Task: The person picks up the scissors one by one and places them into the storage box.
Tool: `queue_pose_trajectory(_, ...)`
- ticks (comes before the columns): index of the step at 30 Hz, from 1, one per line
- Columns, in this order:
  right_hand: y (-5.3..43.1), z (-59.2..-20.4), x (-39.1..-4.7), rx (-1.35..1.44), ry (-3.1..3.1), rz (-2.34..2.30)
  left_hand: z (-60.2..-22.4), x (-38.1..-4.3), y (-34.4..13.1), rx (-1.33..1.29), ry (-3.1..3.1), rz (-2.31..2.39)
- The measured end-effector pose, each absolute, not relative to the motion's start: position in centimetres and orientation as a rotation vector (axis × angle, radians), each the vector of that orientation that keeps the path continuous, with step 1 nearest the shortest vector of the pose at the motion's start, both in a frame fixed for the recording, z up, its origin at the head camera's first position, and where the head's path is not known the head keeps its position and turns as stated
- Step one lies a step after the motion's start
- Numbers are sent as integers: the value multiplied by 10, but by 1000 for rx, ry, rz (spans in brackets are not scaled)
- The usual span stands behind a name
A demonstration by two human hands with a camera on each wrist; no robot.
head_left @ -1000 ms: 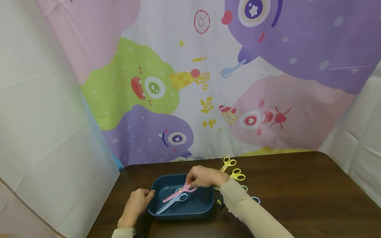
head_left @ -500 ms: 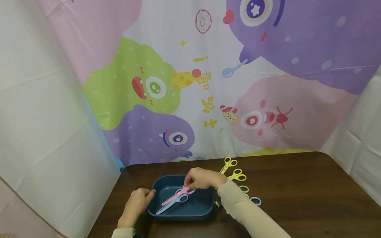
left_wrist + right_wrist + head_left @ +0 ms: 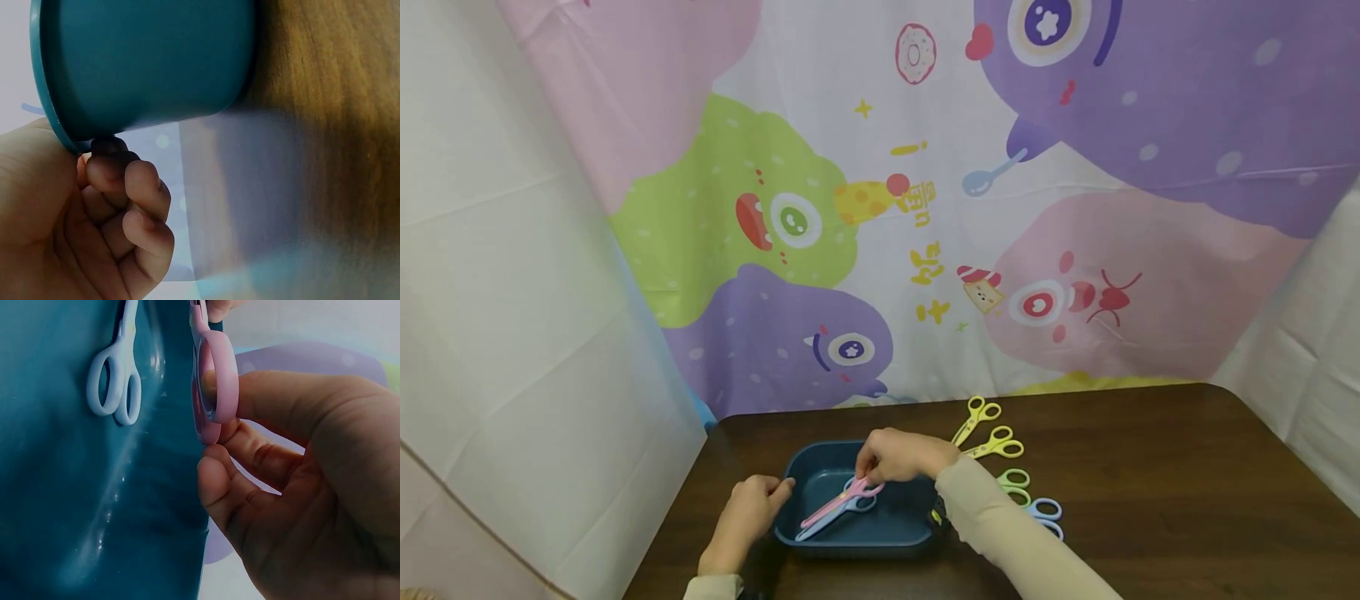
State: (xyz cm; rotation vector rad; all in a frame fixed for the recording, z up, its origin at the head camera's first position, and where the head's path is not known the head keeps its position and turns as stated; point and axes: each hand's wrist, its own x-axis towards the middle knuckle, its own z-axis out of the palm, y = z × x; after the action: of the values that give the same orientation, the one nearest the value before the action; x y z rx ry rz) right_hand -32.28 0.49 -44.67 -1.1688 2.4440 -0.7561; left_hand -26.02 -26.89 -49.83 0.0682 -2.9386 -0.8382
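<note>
A dark blue-teal rectangular basin (image 3: 857,547) stands on the table in the head view. At its left end my left hand (image 3: 739,521) pinches the rim, thumb on top and fingers curled beneath, as the left wrist view shows on the basin's wall (image 3: 150,56). My right hand (image 3: 901,456), over the inside of the basin, holds pink scissors (image 3: 229,375) by their handle loops. Their blades point toward the basin's near left corner. Light blue scissors (image 3: 818,527) lie on the basin floor, partly behind the pink ones in the head view.
Right of the basin lie two pairs of yellow scissors (image 3: 997,443), green scissors (image 3: 1014,479) and another light blue pair (image 3: 1046,509), partly hidden by the right sleeve (image 3: 1000,517). The brown wooden table (image 3: 1150,475) meets a patterned curtain (image 3: 925,358) behind.
My right hand has shifted left and slightly down with the pink scissors, bringing them over the blue pair. More of the scissors right of the basin now shows. The left hand stays at the rim.
</note>
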Motion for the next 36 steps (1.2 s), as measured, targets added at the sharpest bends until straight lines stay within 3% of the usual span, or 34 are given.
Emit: queue_pose_trajectory(36,-17,-462,-329,-1194,2408,-644,-502,-261,-268,72,-2891,-899)
